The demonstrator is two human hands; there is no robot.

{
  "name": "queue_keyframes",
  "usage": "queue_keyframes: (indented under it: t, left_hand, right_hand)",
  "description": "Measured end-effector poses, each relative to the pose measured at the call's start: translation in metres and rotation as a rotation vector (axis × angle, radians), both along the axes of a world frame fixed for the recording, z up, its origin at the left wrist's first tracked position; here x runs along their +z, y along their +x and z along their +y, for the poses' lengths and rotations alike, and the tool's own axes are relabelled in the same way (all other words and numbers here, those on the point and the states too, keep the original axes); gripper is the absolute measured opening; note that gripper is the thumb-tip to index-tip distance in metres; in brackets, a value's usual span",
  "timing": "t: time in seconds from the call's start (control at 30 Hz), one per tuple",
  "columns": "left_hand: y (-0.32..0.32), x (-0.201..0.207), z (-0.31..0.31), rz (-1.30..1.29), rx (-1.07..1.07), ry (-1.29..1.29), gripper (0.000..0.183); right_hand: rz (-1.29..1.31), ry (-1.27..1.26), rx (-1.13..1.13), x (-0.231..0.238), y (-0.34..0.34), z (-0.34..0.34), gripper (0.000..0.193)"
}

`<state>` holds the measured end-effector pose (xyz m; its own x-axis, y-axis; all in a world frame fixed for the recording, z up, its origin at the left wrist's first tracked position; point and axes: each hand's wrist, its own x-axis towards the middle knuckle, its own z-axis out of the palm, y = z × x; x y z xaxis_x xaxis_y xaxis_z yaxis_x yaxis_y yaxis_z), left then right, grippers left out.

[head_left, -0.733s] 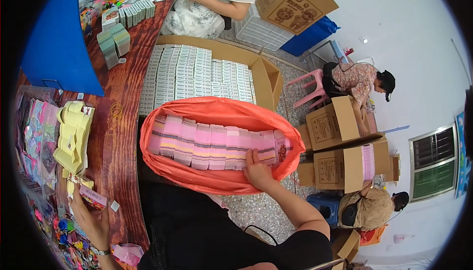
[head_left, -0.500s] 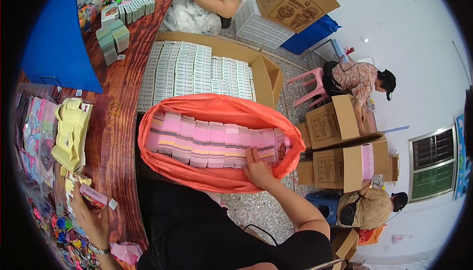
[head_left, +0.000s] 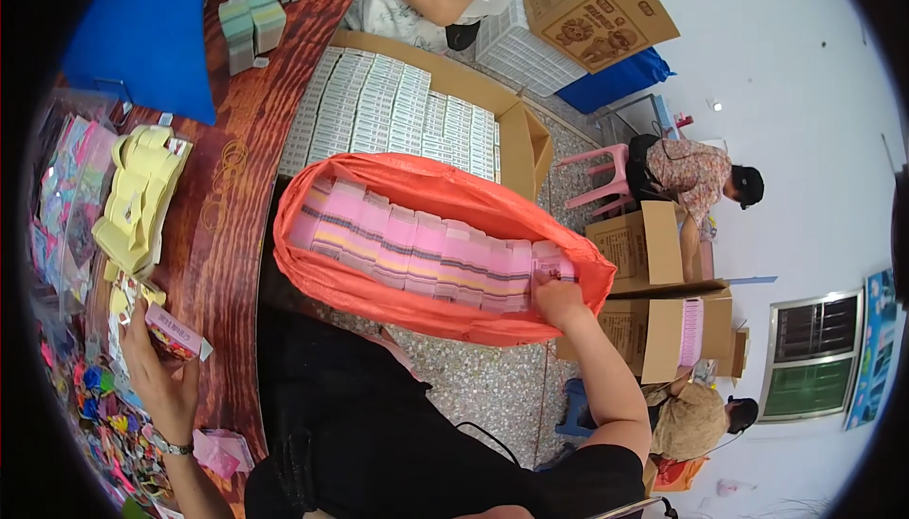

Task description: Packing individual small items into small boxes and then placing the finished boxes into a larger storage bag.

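Observation:
At the left, my left hand (head_left: 163, 382) is closed round a small pink printed box (head_left: 174, 331) above the table edge. A red woven bag (head_left: 440, 322) lies open in front of me, with a long row of pink card stacks (head_left: 417, 244) packed side by side in it. Inside the bag's right end, my right hand (head_left: 559, 299) has its fingers curled on the last pink card stack (head_left: 549, 260) of the row. The undersides of those fingers are hidden.
On the wooden table (head_left: 251, 121) are yellow paper strips (head_left: 142, 202), rubber bands (head_left: 225, 178), plastic-bagged items (head_left: 76, 197) and green card stacks (head_left: 251, 26). Beyond the bag stands a carton of white boxes (head_left: 379, 107). Several cartons (head_left: 653, 339) and other people are to the right.
My right hand has slid rightward along the row, its fingers going from flat on the stacks to curled at the end one. My left hand still holds the box. The view has shifted.

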<state>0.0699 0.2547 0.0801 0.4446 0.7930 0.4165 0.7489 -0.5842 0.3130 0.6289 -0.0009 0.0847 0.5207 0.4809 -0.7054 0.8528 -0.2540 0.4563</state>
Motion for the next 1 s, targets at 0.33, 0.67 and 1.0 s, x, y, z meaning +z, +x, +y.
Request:
queue_keyframes:
  t: [0.33, 0.67, 1.0]
  left_hand:
    - [-0.003, -0.005, -0.005, -0.113, -0.069, -0.097, 0.092]
    - [0.002, 0.001, -0.008, -0.115, -0.096, -0.054, 0.092]
    - [0.003, -0.002, -0.013, -0.085, -0.059, -0.108, 0.09]
  right_hand:
    - [-0.064, 0.189, 0.059, 0.034, 0.002, 0.004, 0.043]
    - [-0.151, 0.54, -0.148, 0.023, -0.004, 0.007, 0.07]
    - [-0.433, 0.629, 0.148, 0.044, -0.017, 0.022, 0.065]
